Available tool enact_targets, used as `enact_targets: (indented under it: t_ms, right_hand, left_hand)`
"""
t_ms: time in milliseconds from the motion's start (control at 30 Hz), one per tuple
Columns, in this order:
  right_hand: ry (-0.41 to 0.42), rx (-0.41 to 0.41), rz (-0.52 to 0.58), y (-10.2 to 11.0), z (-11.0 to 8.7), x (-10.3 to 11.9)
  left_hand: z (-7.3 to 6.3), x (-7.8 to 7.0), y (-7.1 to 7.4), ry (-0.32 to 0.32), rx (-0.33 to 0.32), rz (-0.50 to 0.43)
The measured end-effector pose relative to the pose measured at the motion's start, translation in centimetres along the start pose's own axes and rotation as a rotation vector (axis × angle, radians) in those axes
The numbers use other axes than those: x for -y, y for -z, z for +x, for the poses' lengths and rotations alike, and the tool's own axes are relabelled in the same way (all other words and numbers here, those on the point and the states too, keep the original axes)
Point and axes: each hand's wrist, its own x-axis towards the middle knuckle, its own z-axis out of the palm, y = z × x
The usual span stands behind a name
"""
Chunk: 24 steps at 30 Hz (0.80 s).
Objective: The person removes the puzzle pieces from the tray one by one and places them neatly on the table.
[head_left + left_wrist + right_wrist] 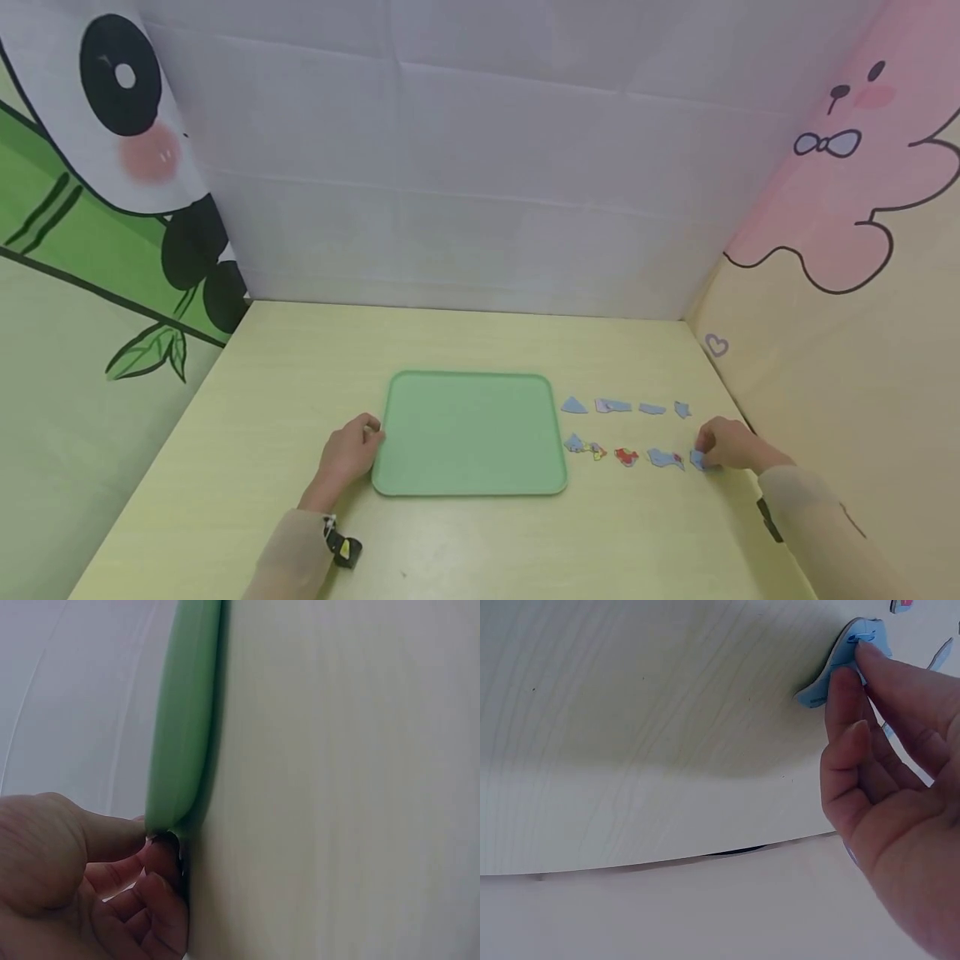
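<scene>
A light green tray [470, 435] lies on the table. At its left rim my left hand [351, 454] pinches the edge; the left wrist view shows the thumb on one side of the green rim [180, 727] and curled fingers under it. To the right, my right hand [731, 444] is at the end of the front row of puzzle pieces. Its thumb and index finger pinch a blue puzzle piece [847, 656], partly covered by the fingertips. Next to it in that row are a blue piece [663, 458], a red piece [626, 457] and a blue-and-yellow piece [576, 444].
Behind that row is a second one: a triangular piece [574, 406], a long piece [615, 406] and other small blue ones. A white sheet [465, 167] hangs along the table's back edge. Walls with painted cartoons flank the table [465, 550].
</scene>
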Motion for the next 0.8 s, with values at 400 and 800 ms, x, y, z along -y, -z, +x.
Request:
enact_targets:
  t_ms: [400, 800]
  right_hand:
    - [0.018, -0.015, -0.002, 0.2, 0.2, -0.3]
    - [0.110, -0.035, -0.047, 0.9, 2.6, 4.3]
  left_hand:
    - [0.2, 0.1, -0.3, -0.002, 0.001, -0.003]
    - [0.6, 0.3, -0.5, 0.018, 0.013, 0.006]
